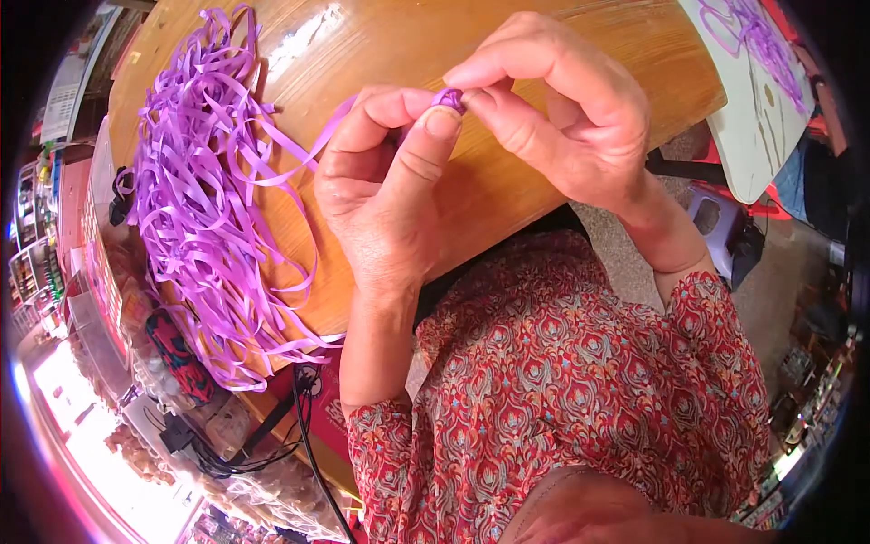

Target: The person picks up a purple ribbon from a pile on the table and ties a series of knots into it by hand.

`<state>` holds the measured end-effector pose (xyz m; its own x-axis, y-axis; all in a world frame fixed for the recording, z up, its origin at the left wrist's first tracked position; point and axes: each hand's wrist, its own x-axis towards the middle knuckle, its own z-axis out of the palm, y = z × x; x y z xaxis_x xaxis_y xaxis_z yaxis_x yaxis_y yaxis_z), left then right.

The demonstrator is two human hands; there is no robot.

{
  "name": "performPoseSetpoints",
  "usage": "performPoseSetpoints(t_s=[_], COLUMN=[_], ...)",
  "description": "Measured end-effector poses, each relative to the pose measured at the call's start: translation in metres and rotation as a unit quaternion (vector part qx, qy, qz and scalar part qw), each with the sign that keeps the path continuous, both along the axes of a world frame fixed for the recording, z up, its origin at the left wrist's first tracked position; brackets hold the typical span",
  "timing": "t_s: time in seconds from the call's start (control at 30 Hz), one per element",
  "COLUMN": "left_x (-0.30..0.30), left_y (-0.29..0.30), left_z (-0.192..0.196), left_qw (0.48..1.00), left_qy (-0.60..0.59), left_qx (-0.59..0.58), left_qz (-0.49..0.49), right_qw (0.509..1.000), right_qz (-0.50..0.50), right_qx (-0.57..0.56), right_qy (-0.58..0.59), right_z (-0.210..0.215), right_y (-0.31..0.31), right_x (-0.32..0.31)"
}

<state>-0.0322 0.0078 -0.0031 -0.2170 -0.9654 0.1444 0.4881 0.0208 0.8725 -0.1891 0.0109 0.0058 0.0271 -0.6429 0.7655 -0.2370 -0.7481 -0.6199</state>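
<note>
Two hands meet above the wooden desk, and between them we see one small folded knot of purple ribbon. We count no box, bowl or tray on the desk; the loose heap of purple ribbon strips lies bare on the wood at the left, too tangled for us to count its strands. Our left hand has its grip closed on the knot, thumb tip pressed up against its underside with the forefinger curled over it. Our right hand closes its grip on the same knot from the other side, forefinger and thumb pinched together on it. The knot sits right at the fingertips of both hands, held up off the desk. One ribbon tail runs from the knot down and left to the heap. A second, smaller bunch of purple ribbon lies on a pale board at the upper right, well apart from the hands. A black cable hangs below the desk edge at the lower left.
</note>
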Motion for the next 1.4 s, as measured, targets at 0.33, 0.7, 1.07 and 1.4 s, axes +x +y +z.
performPoseSetpoints(t_s=[0.33,0.7,1.07,1.4], left_x=[0.002,0.000,-0.003,-0.005], left_y=[0.001,0.001,0.005,0.006], left_z=[0.001,0.003,0.008,0.007], left_qw=[1.000,0.993,0.997,0.999], left_qy=[0.008,0.038,-0.021,0.001], left_qx=[0.011,0.077,0.050,0.047], left_qz=[-0.024,-0.077,-0.048,-0.017], right_qw=[0.985,0.968,0.897,0.996], right_qz=[0.100,0.105,0.163,-0.013], right_qx=[0.142,0.199,0.309,0.073], right_qy=[-0.020,-0.114,-0.271,0.054], right_z=[0.011,-0.002,-0.001,0.016], right_y=[0.005,0.009,0.013,0.007], right_x=[-0.005,-0.001,-0.003,-0.016])
